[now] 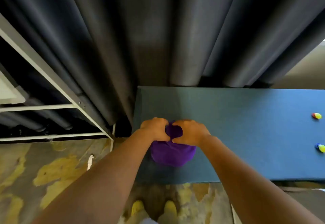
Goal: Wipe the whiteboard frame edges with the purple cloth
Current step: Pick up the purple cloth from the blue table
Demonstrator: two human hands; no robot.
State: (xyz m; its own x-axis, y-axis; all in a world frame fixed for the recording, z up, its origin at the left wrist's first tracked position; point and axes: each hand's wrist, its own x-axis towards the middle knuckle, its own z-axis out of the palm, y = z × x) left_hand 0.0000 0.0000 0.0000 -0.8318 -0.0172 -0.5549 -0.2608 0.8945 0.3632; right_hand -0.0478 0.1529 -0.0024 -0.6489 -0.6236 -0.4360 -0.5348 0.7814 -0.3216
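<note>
The purple cloth point(173, 153) lies bunched on the near left part of a blue table top point(246, 127). My left hand point(154, 128) and my right hand point(190, 132) both grip the cloth's far edge, fingers curled into the fabric, thumbs almost touching. A white metal frame point(52, 76) stands to the left on thin white legs. A white board corner point(8, 93) shows at the far left edge, mostly out of view.
Dark grey curtains point(158, 39) hang behind the table and the frame. Two small multicoloured objects point(316, 116) point(321, 147) lie near the table's right edge. The floor point(52, 171) is worn with yellow patches. My yellow shoes point(154, 208) stand below the table's front edge.
</note>
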